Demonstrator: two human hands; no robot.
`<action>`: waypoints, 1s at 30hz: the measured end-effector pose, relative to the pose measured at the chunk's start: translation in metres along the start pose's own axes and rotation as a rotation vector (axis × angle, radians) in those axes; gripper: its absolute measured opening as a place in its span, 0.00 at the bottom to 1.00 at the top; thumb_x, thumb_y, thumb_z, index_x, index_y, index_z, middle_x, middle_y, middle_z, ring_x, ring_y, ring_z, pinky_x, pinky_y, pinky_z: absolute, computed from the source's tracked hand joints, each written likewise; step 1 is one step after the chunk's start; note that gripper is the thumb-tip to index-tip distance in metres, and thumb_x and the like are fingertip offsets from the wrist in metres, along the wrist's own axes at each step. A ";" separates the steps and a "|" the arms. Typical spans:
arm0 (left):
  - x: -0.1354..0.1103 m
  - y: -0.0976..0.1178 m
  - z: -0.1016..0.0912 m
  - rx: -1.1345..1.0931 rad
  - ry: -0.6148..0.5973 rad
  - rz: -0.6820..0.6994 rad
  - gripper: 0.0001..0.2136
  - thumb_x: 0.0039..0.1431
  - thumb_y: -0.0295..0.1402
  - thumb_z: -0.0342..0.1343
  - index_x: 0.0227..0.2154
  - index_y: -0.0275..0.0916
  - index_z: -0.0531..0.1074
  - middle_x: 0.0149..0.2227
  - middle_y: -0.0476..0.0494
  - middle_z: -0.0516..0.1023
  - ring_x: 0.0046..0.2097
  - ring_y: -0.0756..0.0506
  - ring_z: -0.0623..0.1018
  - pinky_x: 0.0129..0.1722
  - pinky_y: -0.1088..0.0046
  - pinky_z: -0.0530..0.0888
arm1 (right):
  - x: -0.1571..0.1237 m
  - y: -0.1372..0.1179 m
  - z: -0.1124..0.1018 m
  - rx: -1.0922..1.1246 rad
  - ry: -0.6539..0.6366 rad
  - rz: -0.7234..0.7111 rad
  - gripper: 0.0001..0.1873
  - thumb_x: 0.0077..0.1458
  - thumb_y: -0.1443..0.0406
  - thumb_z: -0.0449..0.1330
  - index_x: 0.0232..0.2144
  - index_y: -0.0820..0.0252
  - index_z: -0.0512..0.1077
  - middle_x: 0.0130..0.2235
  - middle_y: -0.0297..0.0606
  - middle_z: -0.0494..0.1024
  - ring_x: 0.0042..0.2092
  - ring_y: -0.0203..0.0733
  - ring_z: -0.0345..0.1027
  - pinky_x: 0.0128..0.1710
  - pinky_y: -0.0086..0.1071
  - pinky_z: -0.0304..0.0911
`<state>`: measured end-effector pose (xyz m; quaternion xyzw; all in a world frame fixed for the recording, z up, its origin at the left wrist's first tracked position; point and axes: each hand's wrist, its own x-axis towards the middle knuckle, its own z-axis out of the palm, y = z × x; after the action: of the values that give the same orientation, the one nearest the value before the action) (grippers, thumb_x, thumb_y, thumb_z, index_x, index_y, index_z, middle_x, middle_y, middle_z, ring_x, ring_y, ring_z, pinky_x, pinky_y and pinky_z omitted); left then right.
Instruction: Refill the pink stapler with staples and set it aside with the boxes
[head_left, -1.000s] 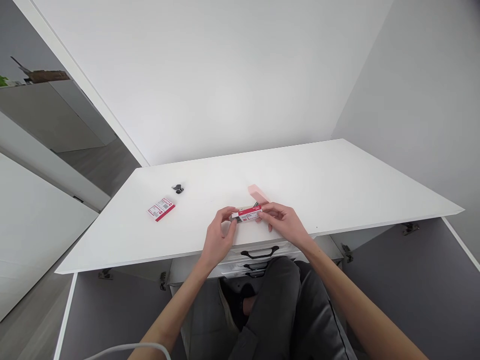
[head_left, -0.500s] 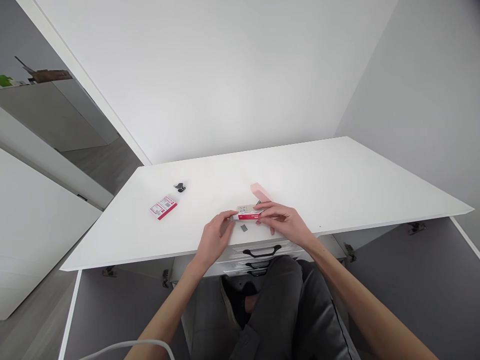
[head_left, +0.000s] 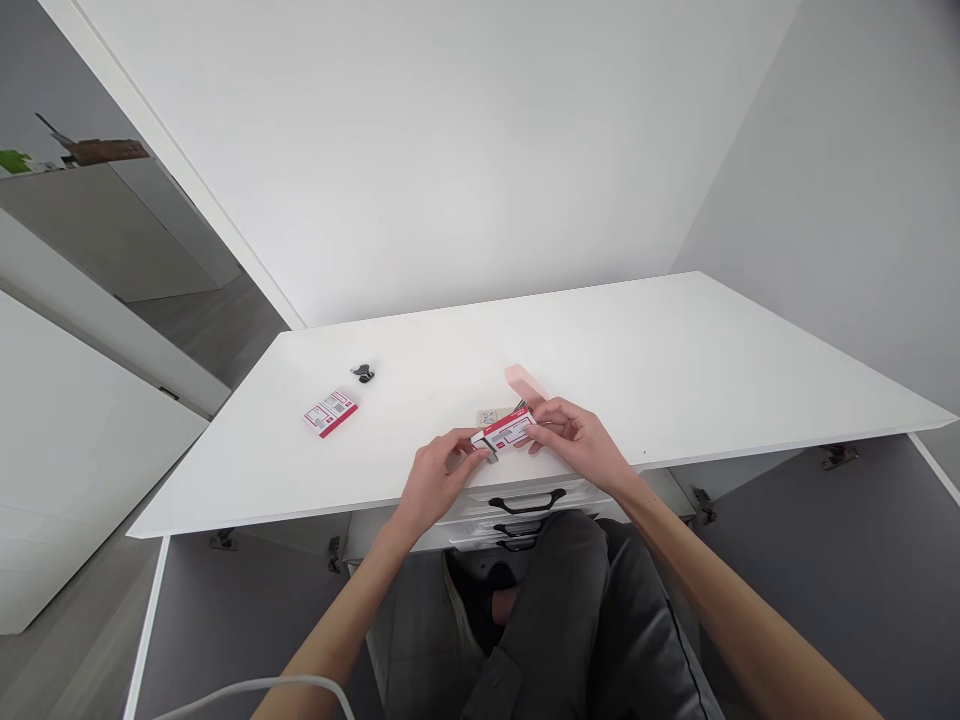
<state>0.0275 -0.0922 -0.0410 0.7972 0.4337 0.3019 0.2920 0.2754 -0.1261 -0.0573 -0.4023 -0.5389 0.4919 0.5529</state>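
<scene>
while tilted, red box (head_left: 508, 433) sits between both hands.

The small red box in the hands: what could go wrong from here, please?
1. The small red and white box is pinched only by fingertips, left hand at one end and right hand at the other, close to the front edge of the desk. A slip might send it off the edge.
2. A small grey piece shows under the box's left end. It may be loose and could drop past the edge.
</scene>
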 end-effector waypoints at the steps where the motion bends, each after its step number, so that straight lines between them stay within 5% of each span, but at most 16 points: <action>1: 0.000 0.001 0.000 -0.017 0.003 -0.001 0.16 0.67 0.48 0.58 0.50 0.47 0.77 0.42 0.47 0.85 0.42 0.43 0.81 0.44 0.66 0.76 | 0.000 0.000 0.000 0.014 -0.009 0.002 0.20 0.59 0.48 0.69 0.40 0.55 0.71 0.53 0.44 0.82 0.43 0.47 0.82 0.39 0.41 0.80; 7: -0.001 0.006 -0.002 -0.114 -0.047 0.000 0.15 0.64 0.46 0.61 0.50 0.47 0.77 0.36 0.50 0.85 0.39 0.45 0.82 0.45 0.67 0.77 | -0.001 -0.003 -0.002 0.007 -0.085 0.014 0.28 0.62 0.52 0.68 0.60 0.50 0.69 0.51 0.42 0.84 0.43 0.47 0.82 0.36 0.42 0.81; 11: -0.001 0.006 -0.003 -0.154 -0.114 -0.030 0.19 0.61 0.48 0.65 0.52 0.48 0.77 0.32 0.51 0.85 0.36 0.44 0.82 0.42 0.67 0.77 | -0.002 -0.002 -0.003 -0.044 -0.145 0.039 0.25 0.61 0.51 0.67 0.58 0.51 0.77 0.59 0.42 0.79 0.47 0.49 0.81 0.37 0.42 0.82; 16: -0.003 0.007 -0.003 -0.163 -0.148 -0.031 0.20 0.58 0.50 0.67 0.50 0.47 0.78 0.30 0.50 0.85 0.33 0.45 0.81 0.37 0.68 0.76 | -0.001 -0.002 -0.004 -0.072 -0.206 0.080 0.25 0.62 0.51 0.67 0.59 0.51 0.77 0.49 0.40 0.85 0.46 0.48 0.81 0.38 0.40 0.80; 21: -0.002 0.012 -0.007 -0.177 -0.145 -0.041 0.17 0.62 0.49 0.63 0.48 0.46 0.80 0.35 0.48 0.85 0.37 0.44 0.82 0.40 0.67 0.76 | -0.001 -0.005 -0.004 -0.057 -0.245 0.084 0.29 0.63 0.52 0.66 0.63 0.50 0.73 0.50 0.42 0.85 0.45 0.49 0.83 0.38 0.40 0.78; 24: -0.003 0.008 -0.016 -0.186 -0.062 -0.081 0.17 0.64 0.49 0.60 0.48 0.44 0.78 0.35 0.47 0.85 0.38 0.43 0.83 0.43 0.66 0.77 | -0.002 -0.008 -0.003 -0.065 -0.243 0.092 0.33 0.63 0.53 0.66 0.67 0.50 0.68 0.52 0.45 0.84 0.44 0.49 0.83 0.39 0.42 0.78; 30: -0.009 -0.028 -0.061 -0.043 0.291 -0.229 0.21 0.64 0.50 0.59 0.52 0.43 0.73 0.33 0.48 0.83 0.41 0.42 0.84 0.47 0.65 0.76 | -0.004 -0.011 -0.003 -0.091 -0.246 0.083 0.30 0.64 0.53 0.65 0.65 0.52 0.68 0.54 0.47 0.83 0.42 0.47 0.83 0.41 0.42 0.78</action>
<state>-0.0357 -0.0748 -0.0245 0.6842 0.5527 0.3881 0.2754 0.2802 -0.1321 -0.0473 -0.3857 -0.6072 0.5349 0.4431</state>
